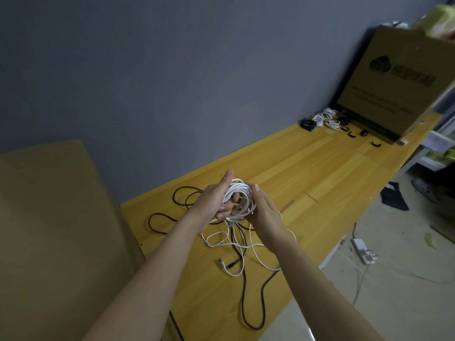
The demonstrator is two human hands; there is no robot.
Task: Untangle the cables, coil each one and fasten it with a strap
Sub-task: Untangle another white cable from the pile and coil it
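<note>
Winding a white cable (240,199) into a coil above the middle of the desk (307,168), toward its wall-side edge. Left hand (214,200) running through the coil, fingers mostly straight with the turns looped round them and the thumb lifted. Right hand (261,212) cupping the coil from the other side, fingers curling over the turns. Trailing down from the coil, the unwound part of the white cable, lying in loose loops on the desk near its front edge and crossing a black cable (246,286) in several places.

Sitting at the far end of the desk, beside a cardboard box (398,77), a few already bundled cables (322,116) and loose black straps (352,132).

Likely trouble from here: dragging the black cable up with the white one where the two are crossing, or tightening a loop into a knot by pulling too fast. Also risking the coil springing open once either hand lets go to fetch a strap, the straps lying well apart from the hands. Connector (221,263) possibly catching under the black cable near the front edge.
</note>
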